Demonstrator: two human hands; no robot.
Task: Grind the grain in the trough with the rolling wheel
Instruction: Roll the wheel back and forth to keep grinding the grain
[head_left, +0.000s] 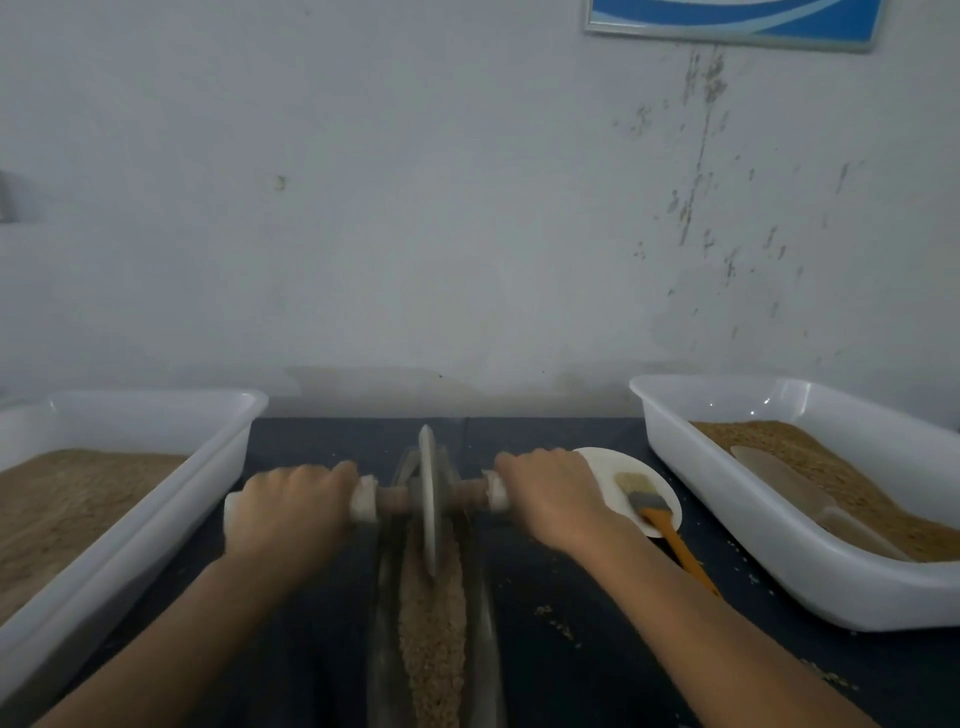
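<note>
Hands at the grinder, seen from your head camera. Your left hand (291, 506) has its fingers curled round the white-wrapped left end of the axle (392, 500), and your right hand (550, 493) grips the wrapped right end in the same way, knuckles up. Between the hands the rolling wheel (429, 499) stands upright on its edge in the trough (382, 597), toward the far end of the channel. Grain (431, 623) fills the trough as a long coarse brown strip running from the wheel toward you. The trough lies lengthwise on a dark cloth (571, 597), with loose grains scattered to its right. Just beyond your right hand sits a white plate (602, 460); a brush (654, 506) with an orange handle rests across it, bristles on the plate. Left white tray (156, 499) and right white tray (727, 499) flank the cloth, each holding brown grain or meal. A pale scoop (779, 483) lies in the right tray.
</note>
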